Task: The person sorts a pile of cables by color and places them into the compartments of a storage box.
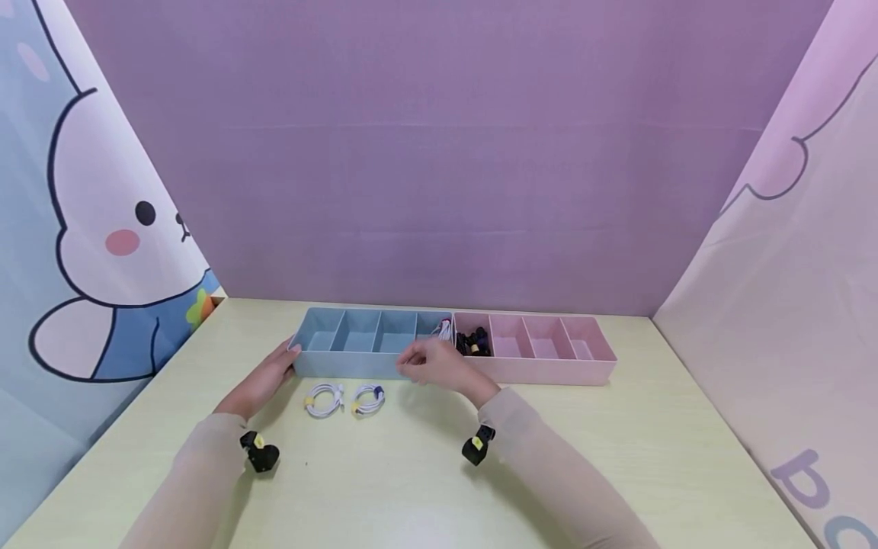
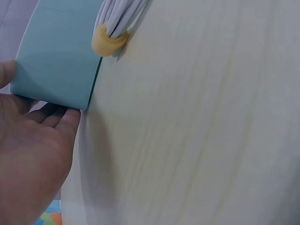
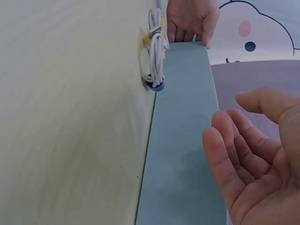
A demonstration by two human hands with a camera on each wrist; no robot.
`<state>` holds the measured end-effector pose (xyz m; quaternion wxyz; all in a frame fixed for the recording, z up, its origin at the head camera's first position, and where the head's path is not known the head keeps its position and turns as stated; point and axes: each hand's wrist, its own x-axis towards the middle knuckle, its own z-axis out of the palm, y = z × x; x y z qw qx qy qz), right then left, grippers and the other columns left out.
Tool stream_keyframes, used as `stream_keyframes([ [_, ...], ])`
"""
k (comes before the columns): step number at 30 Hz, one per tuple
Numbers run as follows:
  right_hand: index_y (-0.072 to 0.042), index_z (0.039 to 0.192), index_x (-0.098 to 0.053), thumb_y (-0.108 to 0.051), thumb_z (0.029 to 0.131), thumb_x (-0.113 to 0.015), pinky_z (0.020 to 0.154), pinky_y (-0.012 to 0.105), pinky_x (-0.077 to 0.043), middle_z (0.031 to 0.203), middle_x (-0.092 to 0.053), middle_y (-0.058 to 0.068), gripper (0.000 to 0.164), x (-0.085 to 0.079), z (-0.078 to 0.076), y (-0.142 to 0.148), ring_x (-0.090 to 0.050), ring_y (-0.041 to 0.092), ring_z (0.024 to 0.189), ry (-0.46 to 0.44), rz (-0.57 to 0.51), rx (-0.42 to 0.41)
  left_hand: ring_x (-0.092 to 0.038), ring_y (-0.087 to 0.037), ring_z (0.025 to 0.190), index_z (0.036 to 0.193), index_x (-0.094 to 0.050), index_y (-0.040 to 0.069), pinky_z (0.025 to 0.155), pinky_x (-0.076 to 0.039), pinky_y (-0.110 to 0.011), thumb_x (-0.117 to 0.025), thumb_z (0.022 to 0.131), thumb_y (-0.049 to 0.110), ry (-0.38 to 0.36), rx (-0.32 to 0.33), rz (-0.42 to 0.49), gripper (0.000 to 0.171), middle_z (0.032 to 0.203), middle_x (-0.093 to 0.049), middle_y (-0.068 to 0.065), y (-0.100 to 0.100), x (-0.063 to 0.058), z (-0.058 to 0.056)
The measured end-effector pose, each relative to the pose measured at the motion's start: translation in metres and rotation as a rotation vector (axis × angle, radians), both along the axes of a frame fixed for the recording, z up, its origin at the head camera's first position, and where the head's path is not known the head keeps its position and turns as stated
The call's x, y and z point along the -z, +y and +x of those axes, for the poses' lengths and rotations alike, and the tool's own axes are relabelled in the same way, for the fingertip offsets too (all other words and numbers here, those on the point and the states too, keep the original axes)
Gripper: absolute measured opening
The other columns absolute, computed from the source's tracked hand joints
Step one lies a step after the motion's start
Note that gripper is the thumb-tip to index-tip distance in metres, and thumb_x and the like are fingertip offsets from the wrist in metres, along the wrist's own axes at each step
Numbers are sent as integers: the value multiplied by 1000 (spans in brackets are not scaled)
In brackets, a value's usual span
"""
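A blue divided box [image 1: 343, 364] and a pink divided box [image 1: 549, 371] stand end to end at the back of the table. My left hand [image 1: 269, 375] holds the blue box's left end, with the thumb at its rim and the fingers against the end wall. Over the blue box's front wall, near its right end, hovers my right hand [image 1: 439, 364], empty, its fingers loosely bent. In the blue box's rightmost compartment lies a white cable [image 1: 444, 329], partly hidden by that hand. Black cables [image 1: 473, 341] fill the pink box's leftmost compartment.
Two coiled white cables lie in front of the blue box: the left coil [image 1: 324, 401] has a yellow tie, and the right coil [image 1: 368, 399] has yellow and dark blue parts. A purple backdrop [image 1: 439, 152] rises behind the table [image 1: 384, 488], with printed cloths at both sides.
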<state>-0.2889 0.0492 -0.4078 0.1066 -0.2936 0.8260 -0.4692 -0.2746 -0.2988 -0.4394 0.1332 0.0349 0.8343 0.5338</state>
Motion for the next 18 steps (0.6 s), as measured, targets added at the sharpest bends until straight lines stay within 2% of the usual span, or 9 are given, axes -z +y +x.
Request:
stream_keyframes([
  [4,-6,106,-74,-16,95,-70,69,40,-62,84,-70,0,16,4,3,-5,-67,20,75,-22,4,-12,2,-39,151,160,11,12,121,-12,-55,-23,109,51,2,-1,-2,73,166,11,-17,1,-1,2],
  [11,-9,105,-75,-21,94,-72,68,25,-58,85,-70,-5,17,5,7,-13,-65,10,77,10,72,21,2,-39,151,160,10,11,121,-12,-55,-24,109,51,8,6,14,73,166,10,-18,2,-3,0],
  [14,-10,105,-76,-22,93,-73,71,23,-56,87,-70,-6,18,7,8,-16,-65,7,80,39,96,29,2,-38,151,160,10,11,121,-12,-55,-25,108,53,0,1,16,76,166,10,-17,1,-1,-1],
  [18,-7,111,-75,-24,92,-74,74,23,-56,93,-71,-6,25,11,8,-20,-65,7,84,32,117,33,2,-38,151,160,10,12,122,-12,-54,-25,108,54,-5,-2,12,76,166,10,-16,0,1,-2],
])
